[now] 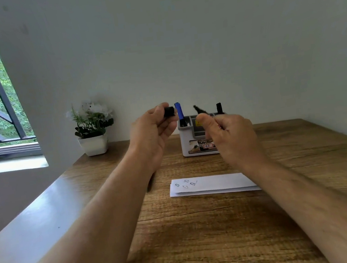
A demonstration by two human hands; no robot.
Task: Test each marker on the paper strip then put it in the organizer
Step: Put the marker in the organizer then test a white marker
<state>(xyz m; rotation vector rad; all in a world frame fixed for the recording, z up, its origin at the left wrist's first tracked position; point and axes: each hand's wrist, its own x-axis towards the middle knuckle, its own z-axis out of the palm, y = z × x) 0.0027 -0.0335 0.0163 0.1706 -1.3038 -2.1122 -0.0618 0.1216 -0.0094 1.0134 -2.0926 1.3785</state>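
Note:
My left hand (153, 128) is raised above the table and pinches a black marker cap (169, 111). My right hand (229, 134) grips an uncapped black marker (200, 110), tip pointing up and left toward the cap; a small gap separates them. Behind my hands stands the white and grey organizer (193, 142), with a blue marker (179, 111) in its left slot and a black marker (219, 107) at its right. The white paper strip (217, 183) lies nearer on the table, with small scribbles at its left end.
A white pot of white flowers (92, 127) stands at the back left against the wall. A dark pen-like object (150, 182) lies on the wooden table (201, 236), partly hidden under my left forearm. A window is at the far left.

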